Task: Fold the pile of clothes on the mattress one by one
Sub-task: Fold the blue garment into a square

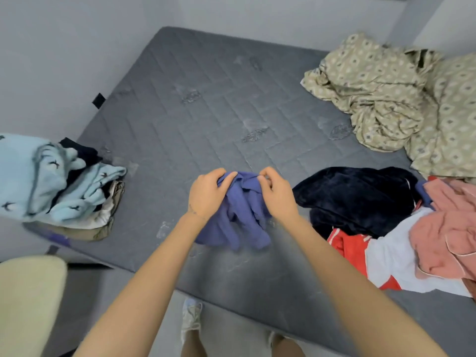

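Note:
A crumpled blue-purple garment point(240, 220) hangs above the grey quilted mattress point(201, 104), held up by both hands at its top edge. My left hand point(208, 194) grips the left part of that edge, fingers curled over the cloth. My right hand point(277, 195) pinches the right part. The lower cloth bunches down between my wrists. To the right lies the unfolded pile: a dark navy plush piece point(358, 199), a red and white garment point(381, 256) and a pink one point(445, 233).
A stack of folded clothes topped by a light blue printed piece point(46, 184) sits at the mattress's left edge. A beige patterned sheet point(401, 99) lies crumpled at the far right. A pale cushion point(28, 300) is at lower left. My feet stand on the floor below.

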